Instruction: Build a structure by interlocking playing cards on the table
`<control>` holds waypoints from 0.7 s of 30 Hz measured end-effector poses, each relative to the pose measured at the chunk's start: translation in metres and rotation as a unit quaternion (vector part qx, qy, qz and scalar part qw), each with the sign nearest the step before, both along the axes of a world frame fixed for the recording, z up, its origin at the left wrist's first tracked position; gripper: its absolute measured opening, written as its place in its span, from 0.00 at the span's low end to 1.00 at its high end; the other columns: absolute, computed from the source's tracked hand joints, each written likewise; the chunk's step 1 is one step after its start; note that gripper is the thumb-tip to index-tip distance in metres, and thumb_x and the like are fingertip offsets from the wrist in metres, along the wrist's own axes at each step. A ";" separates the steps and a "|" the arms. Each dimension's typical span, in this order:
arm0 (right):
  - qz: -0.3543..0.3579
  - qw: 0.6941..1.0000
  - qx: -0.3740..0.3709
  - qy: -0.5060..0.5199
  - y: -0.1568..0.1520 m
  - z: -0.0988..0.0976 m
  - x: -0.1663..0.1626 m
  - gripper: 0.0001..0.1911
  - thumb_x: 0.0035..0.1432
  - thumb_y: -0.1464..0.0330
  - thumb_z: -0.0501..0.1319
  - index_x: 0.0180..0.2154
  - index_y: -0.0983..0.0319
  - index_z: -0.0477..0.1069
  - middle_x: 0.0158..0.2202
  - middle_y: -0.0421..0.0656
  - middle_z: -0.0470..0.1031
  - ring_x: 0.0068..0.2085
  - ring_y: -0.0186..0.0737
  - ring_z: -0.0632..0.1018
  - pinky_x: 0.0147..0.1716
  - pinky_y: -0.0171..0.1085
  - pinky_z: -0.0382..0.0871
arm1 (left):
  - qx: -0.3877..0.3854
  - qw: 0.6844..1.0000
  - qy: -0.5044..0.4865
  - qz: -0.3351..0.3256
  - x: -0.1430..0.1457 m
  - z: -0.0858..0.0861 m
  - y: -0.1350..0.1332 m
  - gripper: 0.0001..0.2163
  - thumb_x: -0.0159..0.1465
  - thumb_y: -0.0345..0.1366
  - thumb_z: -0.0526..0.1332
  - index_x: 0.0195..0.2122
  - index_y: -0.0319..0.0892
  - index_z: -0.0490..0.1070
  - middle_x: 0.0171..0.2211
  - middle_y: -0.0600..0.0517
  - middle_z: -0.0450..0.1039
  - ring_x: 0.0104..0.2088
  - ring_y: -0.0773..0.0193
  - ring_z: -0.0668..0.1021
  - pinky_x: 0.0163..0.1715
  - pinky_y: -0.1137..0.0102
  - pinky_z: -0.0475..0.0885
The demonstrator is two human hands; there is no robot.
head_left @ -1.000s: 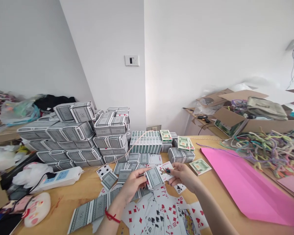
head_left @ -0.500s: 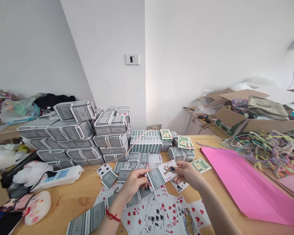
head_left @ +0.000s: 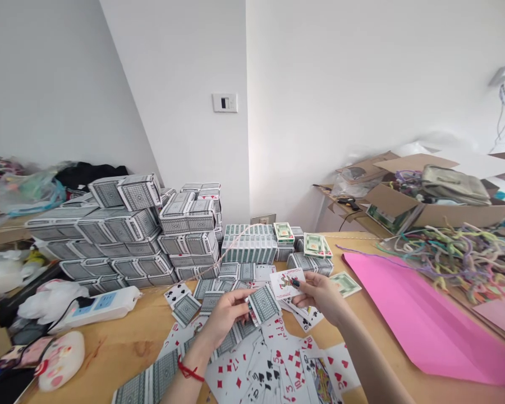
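My left hand [head_left: 225, 315] pinches a face-down playing card [head_left: 264, 303] with a grey-green patterned back, held just above the table. My right hand [head_left: 322, 295] holds a face-up joker card [head_left: 287, 282] by its right edge, lifted clear of the face-down card and a little above it. Below both hands, loose playing cards [head_left: 278, 370] lie spread on the wooden table [head_left: 130, 336], some face up and some face down. A red string circles my left wrist.
Stacked card boxes [head_left: 126, 235] form a wall at the back left, with smaller decks [head_left: 250, 244] behind my hands. A pink paper sheet [head_left: 416, 320] lies to the right, beside tangled coloured cords [head_left: 454, 252] and open cardboard boxes [head_left: 437, 202]. A white power strip [head_left: 96, 306] sits left.
My right hand has lifted the joker card up and away from the face-down card in my left hand; the two cards overlapped before and are now apart.
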State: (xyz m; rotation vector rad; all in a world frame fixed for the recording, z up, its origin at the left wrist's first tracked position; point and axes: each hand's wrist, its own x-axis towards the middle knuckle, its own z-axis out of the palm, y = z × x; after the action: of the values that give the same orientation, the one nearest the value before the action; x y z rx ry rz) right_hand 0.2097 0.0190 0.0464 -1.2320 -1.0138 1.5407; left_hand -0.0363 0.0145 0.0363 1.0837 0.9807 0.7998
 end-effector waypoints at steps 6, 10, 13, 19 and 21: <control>-0.037 0.998 0.042 -0.013 -0.003 0.008 -0.010 0.14 0.46 0.61 0.65 0.31 0.64 0.67 0.20 0.40 0.74 0.24 0.40 0.79 0.22 0.33 0.75 | 0.002 1.000 -0.016 0.015 -0.002 -0.003 0.002 0.17 0.51 0.30 0.61 0.43 0.38 0.73 0.27 0.50 0.73 0.23 0.71 0.67 0.24 0.75 0.62; -0.031 0.998 0.047 -0.026 -0.005 0.009 -0.015 0.15 0.46 0.60 0.64 0.30 0.63 0.66 0.21 0.41 0.75 0.25 0.41 0.79 0.23 0.33 0.75 | 0.009 1.000 -0.021 0.018 -0.003 -0.007 0.003 0.18 0.51 0.30 0.61 0.44 0.38 0.72 0.28 0.51 0.73 0.24 0.71 0.68 0.25 0.75 0.62; -0.003 0.999 0.037 -0.040 -0.006 0.010 -0.018 0.13 0.48 0.62 0.63 0.33 0.64 0.67 0.24 0.43 0.76 0.25 0.40 0.80 0.24 0.33 0.76 | 0.008 0.999 -0.025 0.022 -0.003 -0.007 0.003 0.17 0.51 0.30 0.61 0.44 0.39 0.72 0.27 0.51 0.73 0.24 0.71 0.67 0.25 0.75 0.61; 0.039 0.998 0.006 -0.058 -0.007 0.009 -0.014 0.09 0.51 0.66 0.61 0.33 0.64 0.66 0.23 0.43 0.76 0.22 0.37 0.78 0.21 0.32 0.74 | 0.009 0.999 -0.026 0.023 -0.003 -0.006 0.003 0.18 0.51 0.31 0.61 0.45 0.39 0.72 0.28 0.50 0.74 0.24 0.70 0.68 0.26 0.75 0.62; 0.052 0.996 -0.007 -0.077 -0.007 0.007 -0.012 0.08 0.51 0.65 0.60 0.29 0.64 0.65 0.21 0.42 0.75 0.21 0.36 0.78 0.19 0.30 0.73 | 0.014 1.000 -0.017 0.014 -0.004 -0.006 0.003 0.19 0.51 0.32 0.61 0.46 0.39 0.72 0.29 0.50 0.74 0.24 0.69 0.69 0.26 0.74 0.63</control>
State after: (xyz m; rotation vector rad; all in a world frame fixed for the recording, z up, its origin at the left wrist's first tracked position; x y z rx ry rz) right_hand 0.1981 0.0122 0.0538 -1.3434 -1.1846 1.5516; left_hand -0.0401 0.0177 0.0303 1.0791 0.9614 0.8539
